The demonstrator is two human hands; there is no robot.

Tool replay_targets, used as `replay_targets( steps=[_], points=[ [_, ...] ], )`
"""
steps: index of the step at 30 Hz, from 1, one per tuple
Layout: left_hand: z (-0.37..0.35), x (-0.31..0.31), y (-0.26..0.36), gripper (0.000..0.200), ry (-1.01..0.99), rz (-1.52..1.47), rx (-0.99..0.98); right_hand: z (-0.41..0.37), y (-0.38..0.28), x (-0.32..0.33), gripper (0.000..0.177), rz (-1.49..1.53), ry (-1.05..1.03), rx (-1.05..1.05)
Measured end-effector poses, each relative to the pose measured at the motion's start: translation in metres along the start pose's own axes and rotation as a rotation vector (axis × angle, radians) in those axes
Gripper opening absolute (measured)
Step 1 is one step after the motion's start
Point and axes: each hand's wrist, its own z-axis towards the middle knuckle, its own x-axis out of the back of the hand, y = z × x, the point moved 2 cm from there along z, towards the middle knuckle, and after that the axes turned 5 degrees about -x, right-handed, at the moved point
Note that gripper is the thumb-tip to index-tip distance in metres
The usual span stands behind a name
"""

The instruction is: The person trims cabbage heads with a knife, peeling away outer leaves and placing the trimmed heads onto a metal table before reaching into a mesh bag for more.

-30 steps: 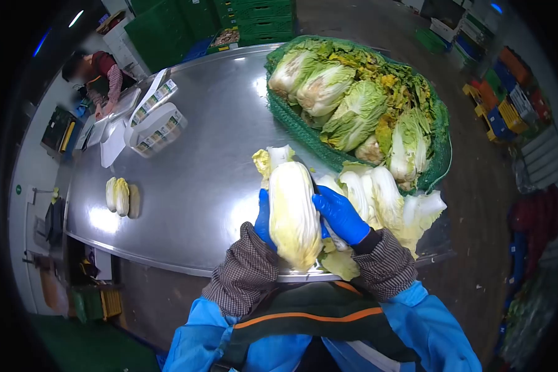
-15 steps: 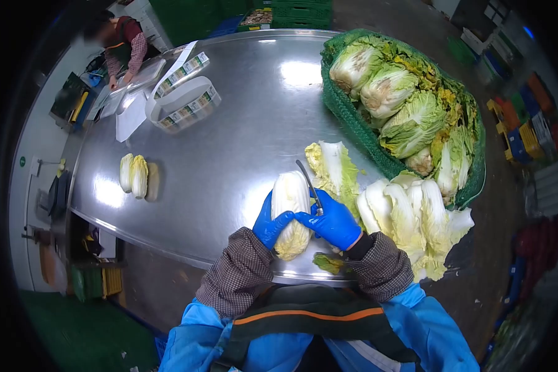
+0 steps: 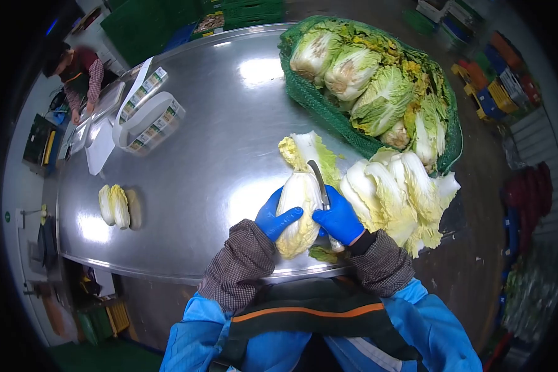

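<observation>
A Chinese cabbage (image 3: 303,197) lies lengthwise in front of me near the table's front edge, pale base away from me and yellow leaf end towards me. My left hand (image 3: 274,217), in a blue glove, is closed round its left side with the thumb on top. My right hand (image 3: 341,222), gloved too, steadies the right side and grips a knife (image 3: 317,173) with a curved dark blade pointing away along the cabbage. The knife's pale handle end shows below that hand. Loose outer leaves (image 3: 313,152) lie just beyond the cabbage, and a green leaf scrap (image 3: 323,254) lies below it.
A green mesh sack (image 3: 328,111) of untrimmed cabbages fills the table's back right. Stripped leaves (image 3: 397,195) pile up in front of it. Two small yellowish cabbage pieces (image 3: 114,206) sit at left on the steel table (image 3: 217,130). A label strip (image 3: 152,127) lies near a co-worker (image 3: 80,74).
The cabbage has been turned between my hands, now showing more yellow leaf. My thumbs have moved apart, and the knife lies closer along the cabbage. My view has shifted rightward.
</observation>
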Motion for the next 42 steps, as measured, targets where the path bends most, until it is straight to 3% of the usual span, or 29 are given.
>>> replay_targets(
  steps=[2, 3, 4, 6, 7, 8, 10, 11, 13, 14, 15, 16, 17, 18, 19, 20, 22, 23, 25, 28, 30, 32, 34, 35, 37, 40, 42],
  points=[
    [0.005, 0.014, -0.020, 0.069, -0.022, 0.054, 0.075, -0.002, 0.000, 0.009, 0.055, 0.114, -0.044, -0.032],
    [0.009, 0.024, -0.047, 0.066, -0.067, -0.197, 0.037, -0.003, -0.004, 0.019, 0.054, 0.176, -0.075, -0.063],
    [-0.004, 0.012, -0.031, 0.064, -0.082, -0.789, 0.272, -0.005, -0.005, 0.028, 0.053, 0.237, -0.108, -0.094],
    [-0.011, 0.018, -0.022, 0.064, -0.105, -1.165, 0.341, 0.001, 0.015, 0.044, 0.050, 0.333, -0.254, 0.152],
    [-0.009, 0.025, -0.020, 0.063, -0.075, -1.192, 0.280, -0.004, 0.013, 0.052, 0.049, 0.409, -0.252, 0.094],
    [-0.005, 0.050, -0.039, 0.056, -0.031, -0.955, 0.224, -0.010, 0.008, 0.062, 0.049, 0.484, -0.248, 0.039],
    [-0.011, 0.068, -0.010, 0.046, 0.050, -1.050, 0.053, -0.019, 0.008, 0.091, 0.051, 0.446, -0.101, 0.018],
    [-0.012, 0.086, -0.009, 0.041, 0.095, -0.983, -0.017, -0.017, 0.018, 0.103, 0.054, 0.583, -0.092, 0.093],
    [-0.015, 0.149, -0.018, 0.030, 0.097, -0.868, -0.157, -0.028, 0.000, 0.115, 0.053, -0.145, 0.162, -0.139],
    [-0.011, 0.184, -0.020, 0.025, -0.019, -0.800, -0.273, -0.037, -0.005, 0.126, 0.052, -0.501, 0.289, -0.278],
    [-0.001, 0.215, -0.020, 0.022, -0.160, -0.725, -0.393, -0.036, 0.016, 0.124, 0.050, -0.934, 0.662, 0.318],
    [0.006, 0.243, -0.024, 0.023, -0.250, -0.670, -0.474, -0.037, 0.050, 0.128, 0.047, -0.991, 0.658, 0.158],
    [-0.001, 0.247, -0.018, 0.029, 0.046, -0.771, -0.378, -0.042, 0.063, 0.119, 0.043, -0.797, 0.624, 0.258],
    [-0.016, 0.251, -0.017, 0.036, 0.348, -0.849, -0.269, -0.052, 0.058, 0.099, 0.040, -0.790, 0.620, 0.285],
    [-0.026, 0.253, -0.020, 0.043, 0.650, -0.902, -0.147, -0.056, 0.067, 0.079, 0.039, -0.066, 0.366, -0.002],
    [-0.013, 0.243, -0.030, 0.047, 0.769, -0.825, -0.028, -0.057, 0.085, 0.057, 0.044, -0.292, 0.281, 0.017],
    [0.011, 0.221, -0.049, 0.056, 0.975, -0.686, 0.240, -0.071, 0.088, 0.018, 0.062, -0.777, 0.227, 0.346],
    [0.034, 0.187, -0.053, 0.055, 0.744, -0.636, 0.350, -0.074, 0.075, 0.006, 0.074, -0.750, 0.044, 0.094],
    [0.085, 0.113, -0.080, 0.056, 0.495, -0.454, 0.240, -0.073, 0.098, 0.002, 0.073, -0.825, 0.053, 0.139],
    [0.145, -0.001, -0.132, 0.098, 0.377, 0.073, -0.081, -0.067, 0.132, 0.024, 0.058, -0.867, 0.070, 0.149],
    [0.171, -0.057, -0.135, 0.108, 0.161, 0.613, 0.058, -0.070, 0.146, 0.043, 0.048, -0.854, 0.097, 0.104],
    [0.169, -0.134, -0.100, 0.109, 0.075, 0.680, 0.098, -0.076, 0.158, 0.069, 0.040, -0.778, 0.129, 0.052],
    [0.190, -0.169, -0.127, 0.111, -0.054, 0.519, -0.035, -0.082, 0.170, 0.101, 0.032, -0.728, 0.146, 0.081],
    [0.188, -0.187, -0.129, 0.113, -0.075, 0.628, -0.103, -0.085, 0.177, 0.118, 0.030, -0.709, 0.151, 0.115],
    [0.182, -0.215, -0.133, 0.112, -0.056, 0.803, -0.045, -0.093, 0.184, 0.156, 0.026, -0.672, 0.156, 0.183],
    [0.175, -0.254, -0.140, 0.105, -0.015, 0.892, -0.004, -0.102, 0.170, 0.216, 0.025, -0.588, 0.086, -0.076],
    [0.168, -0.278, -0.144, 0.107, 0.001, 0.909, 0.054, -0.110, 0.165, 0.249, 0.025, -0.597, 0.085, -0.073]
  ],
)
